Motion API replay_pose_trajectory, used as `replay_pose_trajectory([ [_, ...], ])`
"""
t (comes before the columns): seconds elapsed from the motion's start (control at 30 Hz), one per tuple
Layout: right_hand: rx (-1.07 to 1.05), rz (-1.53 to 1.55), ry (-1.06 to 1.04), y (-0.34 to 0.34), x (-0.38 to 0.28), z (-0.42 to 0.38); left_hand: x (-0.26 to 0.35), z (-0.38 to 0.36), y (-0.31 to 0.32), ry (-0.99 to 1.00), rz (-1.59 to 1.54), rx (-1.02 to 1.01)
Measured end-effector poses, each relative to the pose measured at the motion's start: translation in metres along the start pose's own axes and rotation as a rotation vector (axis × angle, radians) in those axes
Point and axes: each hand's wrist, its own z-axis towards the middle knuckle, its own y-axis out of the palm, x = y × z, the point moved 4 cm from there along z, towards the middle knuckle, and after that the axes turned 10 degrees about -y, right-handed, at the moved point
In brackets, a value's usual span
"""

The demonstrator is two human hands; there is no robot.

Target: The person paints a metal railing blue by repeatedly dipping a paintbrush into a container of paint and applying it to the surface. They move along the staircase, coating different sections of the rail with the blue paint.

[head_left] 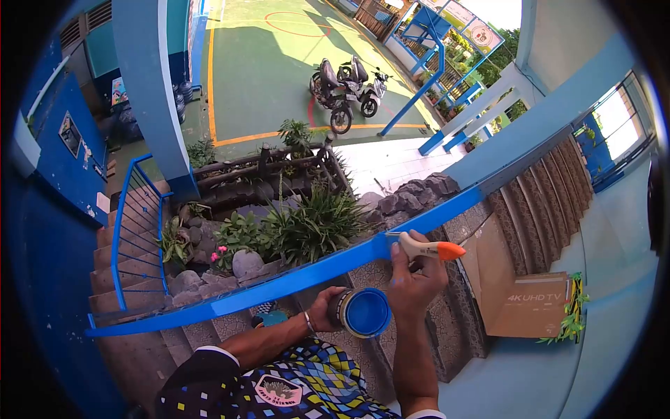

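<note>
My right hand (419, 283) grips a paintbrush (422, 248) with a pale handle and an orange tip. The brush's bristle end meets the blue handrail (293, 274), which curves across the view. In my left hand (322, 309) is a paint can (342, 307), held below the rail, its open top facing me. Bright blue paint (368, 312) shows inside it. A small blue smear marks my right hand near the fingers.
Stairs (541, 202) climb at the right; a flattened cardboard box (527, 304) rests on them. Beyond the rail lie plants (314, 216) and rocks (419, 197). Motorbikes (342, 91) stand on the green court. A blue side railing (139, 230) borders steps at the left.
</note>
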Motion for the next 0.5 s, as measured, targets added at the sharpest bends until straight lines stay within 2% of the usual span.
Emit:
replay_pose_trajectory([
  [0.03, 0.121, -0.043, -0.014, -0.009, 0.0, 0.011, 0.0, 0.0, -0.002, -0.011, -0.012, -0.011],
  [0.13, -0.043, -0.361, -0.395, -0.008, -0.022, 0.014, 0.0, 0.002, -0.006, -0.026, -0.012, -0.018],
  [0.17, -0.123, -0.324, -0.435, 0.005, -0.031, 0.002, 0.003, 0.007, -0.012, 0.217, 0.127, 0.084],
  [0.27, -0.432, -0.117, -0.493, 0.045, -0.072, -0.053, -0.001, 0.005, 0.004, 0.1, 0.057, 0.027],
  [0.33, -0.555, 0.13, -0.488, 0.061, -0.092, -0.081, -0.002, 0.004, 0.011, 0.06, 0.045, 0.001],
  [0.43, -0.498, 0.35, -0.263, 0.06, -0.085, -0.067, -0.004, 0.005, 0.015, 0.007, 0.044, -0.023],
  [0.5, -0.394, 0.164, -0.216, 0.035, -0.054, -0.019, -0.005, 0.006, 0.017, -0.017, 0.046, -0.037],
])
